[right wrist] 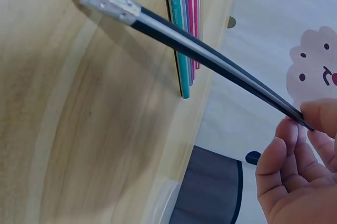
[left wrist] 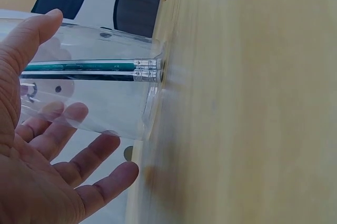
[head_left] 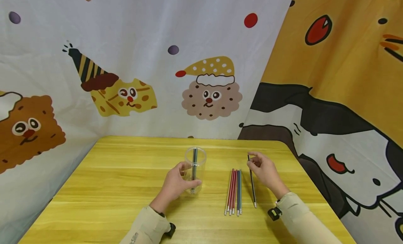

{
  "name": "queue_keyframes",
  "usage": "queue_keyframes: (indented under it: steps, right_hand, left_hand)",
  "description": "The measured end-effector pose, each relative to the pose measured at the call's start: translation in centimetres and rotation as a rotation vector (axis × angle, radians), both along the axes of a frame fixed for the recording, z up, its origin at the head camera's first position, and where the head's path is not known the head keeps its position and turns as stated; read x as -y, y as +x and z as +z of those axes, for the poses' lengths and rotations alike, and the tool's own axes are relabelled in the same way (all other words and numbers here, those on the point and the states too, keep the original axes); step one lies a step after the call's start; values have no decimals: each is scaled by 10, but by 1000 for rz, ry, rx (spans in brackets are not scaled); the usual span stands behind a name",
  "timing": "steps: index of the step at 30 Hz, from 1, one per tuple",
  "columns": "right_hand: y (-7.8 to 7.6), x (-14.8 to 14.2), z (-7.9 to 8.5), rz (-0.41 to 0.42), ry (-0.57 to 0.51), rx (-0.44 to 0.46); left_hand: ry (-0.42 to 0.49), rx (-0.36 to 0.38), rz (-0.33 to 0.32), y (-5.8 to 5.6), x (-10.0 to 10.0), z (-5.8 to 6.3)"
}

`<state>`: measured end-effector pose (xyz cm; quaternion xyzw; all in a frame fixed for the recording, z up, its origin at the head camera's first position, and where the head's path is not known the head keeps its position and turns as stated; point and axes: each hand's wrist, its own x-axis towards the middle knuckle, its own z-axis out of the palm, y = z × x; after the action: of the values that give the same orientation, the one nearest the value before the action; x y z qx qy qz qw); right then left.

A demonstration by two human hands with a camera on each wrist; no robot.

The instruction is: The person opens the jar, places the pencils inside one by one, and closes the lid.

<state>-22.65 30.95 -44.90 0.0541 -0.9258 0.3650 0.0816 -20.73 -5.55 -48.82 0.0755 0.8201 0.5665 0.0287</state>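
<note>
My left hand [head_left: 174, 184] holds a clear plastic cup [head_left: 202, 169], thumb on the near side and fingers around the other side. Inside the cup stand two pencils [left wrist: 79, 67], one green and one dark, their eraser ends down at its base. My right hand [head_left: 265, 170] pinches a black-and-silver striped pencil [right wrist: 205, 59] by its far tip, between thumb and fingertips. That pencil slants down toward me, its eraser end close over the table. Left of it lies a row of several pencils [head_left: 233, 193], red, dark blue and teal, erasers facing me.
The wooden table [head_left: 126, 167] reaches back to a white cartoon-printed curtain [head_left: 141, 34]. A yellow printed curtain [head_left: 352, 69] hangs along the right side. Each wrist carries a small black camera strap, such as the right wrist camera [head_left: 275, 213].
</note>
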Motion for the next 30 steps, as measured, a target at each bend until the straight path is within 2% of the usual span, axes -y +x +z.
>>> queue_keyframes:
  steps: [14, 30]
  right_hand:
    - [5, 5, -2, -21, -38, -121]
    - [9, 7, 2, -68, -84, -193]
  left_hand:
    - [-10, 14, 12, 1, 0, 1]
    - [-6, 9, 7, 0, 1, 0]
